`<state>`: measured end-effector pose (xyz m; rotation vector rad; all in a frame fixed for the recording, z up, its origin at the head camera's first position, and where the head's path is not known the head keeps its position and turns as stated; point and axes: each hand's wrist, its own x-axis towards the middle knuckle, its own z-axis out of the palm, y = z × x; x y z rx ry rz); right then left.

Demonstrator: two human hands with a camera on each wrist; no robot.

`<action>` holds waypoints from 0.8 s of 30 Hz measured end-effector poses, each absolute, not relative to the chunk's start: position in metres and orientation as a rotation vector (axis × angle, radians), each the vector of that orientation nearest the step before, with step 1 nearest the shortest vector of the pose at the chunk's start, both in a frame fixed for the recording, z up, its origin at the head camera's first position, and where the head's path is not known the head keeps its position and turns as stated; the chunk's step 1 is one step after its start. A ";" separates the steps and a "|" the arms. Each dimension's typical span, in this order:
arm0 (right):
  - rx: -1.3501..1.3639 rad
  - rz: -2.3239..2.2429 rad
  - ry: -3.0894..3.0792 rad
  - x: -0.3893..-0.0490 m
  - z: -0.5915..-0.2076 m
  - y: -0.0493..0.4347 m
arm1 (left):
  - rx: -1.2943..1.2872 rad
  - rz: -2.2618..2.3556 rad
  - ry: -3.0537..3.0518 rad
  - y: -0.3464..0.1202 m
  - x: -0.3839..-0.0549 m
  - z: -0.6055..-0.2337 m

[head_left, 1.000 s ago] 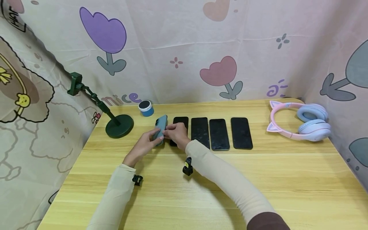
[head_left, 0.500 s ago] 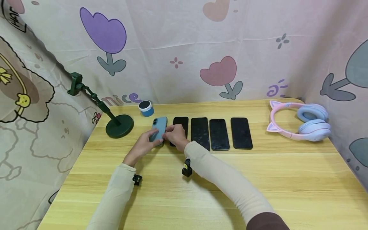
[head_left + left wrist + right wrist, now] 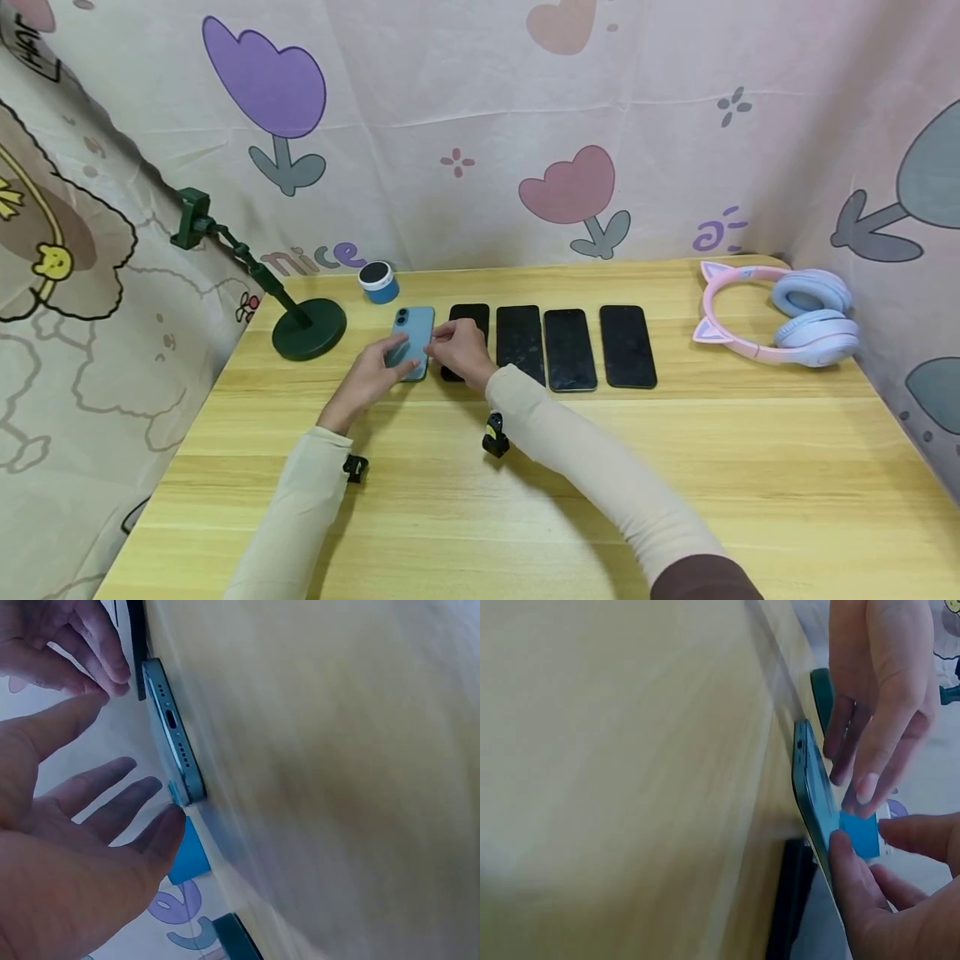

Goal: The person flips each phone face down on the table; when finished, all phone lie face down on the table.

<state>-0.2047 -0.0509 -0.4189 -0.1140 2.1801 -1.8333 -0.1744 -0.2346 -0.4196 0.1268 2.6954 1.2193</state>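
Wooden tabletop (image 3: 450, 533) bears a blue phone (image 3: 418, 325), partly covered by left-hand fingers (image 3: 389, 342).

A hand could pass between the black phones (image 3: 570, 350) and headphones (image 3: 817, 337), while the stand (image 3: 309, 329) and jar (image 3: 379, 285) obstruct left of the blue phone (image 3: 420, 327) and the right hand (image 3: 462, 354) blocks its right side

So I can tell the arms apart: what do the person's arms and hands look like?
The left hand and right hand are bare. Cream sleeves cover both forearms, with dark brown fabric farther up the right arm. Each wrist wears a small black camera; the right one shows a yellow patch.
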 end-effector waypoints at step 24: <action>-0.305 -1.331 2.599 -0.215 -0.407 0.017 | 0.220 1.136 2.842 -0.196 -0.188 -0.413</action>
